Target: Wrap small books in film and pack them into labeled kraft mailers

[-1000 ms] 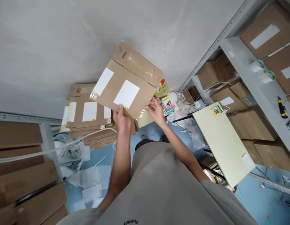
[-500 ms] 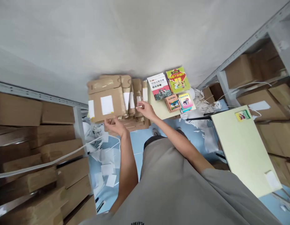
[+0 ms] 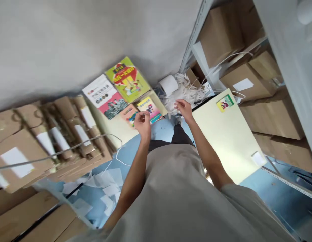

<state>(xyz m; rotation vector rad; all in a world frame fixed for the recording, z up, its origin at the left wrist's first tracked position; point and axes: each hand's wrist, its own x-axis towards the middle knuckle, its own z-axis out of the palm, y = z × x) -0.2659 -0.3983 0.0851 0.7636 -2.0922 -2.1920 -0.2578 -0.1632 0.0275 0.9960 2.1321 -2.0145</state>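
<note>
My left hand (image 3: 143, 125) is in front of the small books, with its fingertips pinched together. Whatever is between them, if anything, I cannot make out. Behind it are an orange-brown booklet (image 3: 129, 113) and a yellow-and-pink booklet (image 3: 148, 107), partly covered by the hand. My right hand (image 3: 184, 109) hovers over the gap between the two tables, close to a heap of white paper scraps (image 3: 182, 88). Its fingers are loosely bent and apart, and I see nothing in them. A white-and-red book (image 3: 105, 95) and a green picture book (image 3: 128, 79) lie further back.
Cardboard packages with white labels (image 3: 17, 162) fill the left. A white paper roll (image 3: 168, 85) lies by the wall. At right stands a pale table (image 3: 229, 137) with a green card (image 3: 225, 102). Boxes (image 3: 269, 117) crowd the shelf; paper sheets (image 3: 110, 188) litter the floor.
The view has turned right. Both hands have moved rightward from the cardboard packages: the left to the small books, the right towards the scrap heap. The small white piece in my right hand no longer shows.
</note>
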